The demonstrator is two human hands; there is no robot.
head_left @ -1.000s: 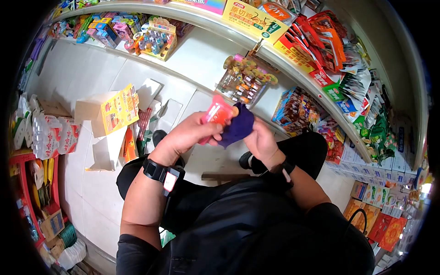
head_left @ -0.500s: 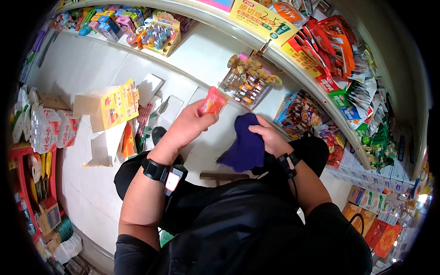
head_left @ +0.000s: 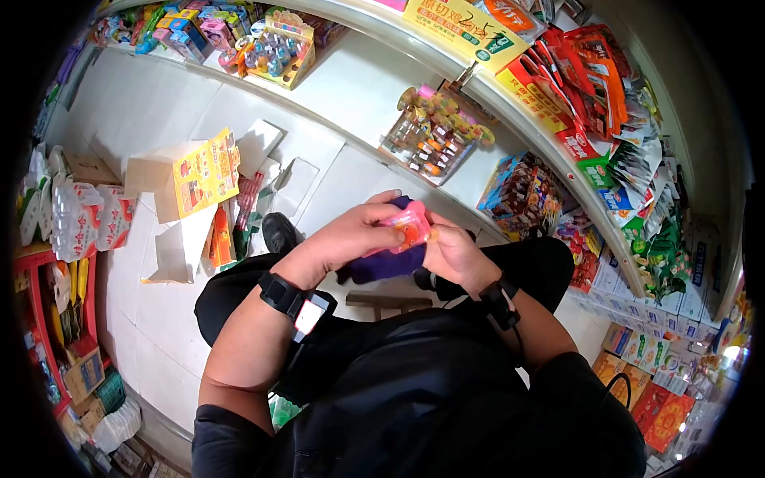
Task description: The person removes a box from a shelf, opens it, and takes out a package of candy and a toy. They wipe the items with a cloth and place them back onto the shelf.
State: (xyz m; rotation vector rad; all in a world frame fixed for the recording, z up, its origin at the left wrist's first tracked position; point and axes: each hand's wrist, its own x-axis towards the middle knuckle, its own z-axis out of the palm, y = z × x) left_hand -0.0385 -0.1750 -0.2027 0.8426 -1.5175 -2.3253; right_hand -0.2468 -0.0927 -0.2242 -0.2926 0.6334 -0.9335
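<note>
My left hand (head_left: 347, 237) is closed on a small pink and red packet (head_left: 411, 226), its thumb lying across the front. The purple cloth (head_left: 386, 266) hangs behind and below that packet, between my two hands. From the other side my right hand (head_left: 457, 253) grips the cloth, and its fingertips meet the packet's right edge. Part of the cloth is hidden by the packet and my fingers.
A tray of small bottles (head_left: 430, 147) stands on the low shelf ahead, beside a box of packaged snacks (head_left: 519, 195). Hanging snack bags (head_left: 586, 88) line the curved shelf on the right. An opened carton (head_left: 179, 251) is on the floor at left, and a stool (head_left: 386, 303) sits below me.
My left hand has brought the pink packet down and to the right, against the purple cloth. My right hand has shifted slightly left, so both hands now meet.
</note>
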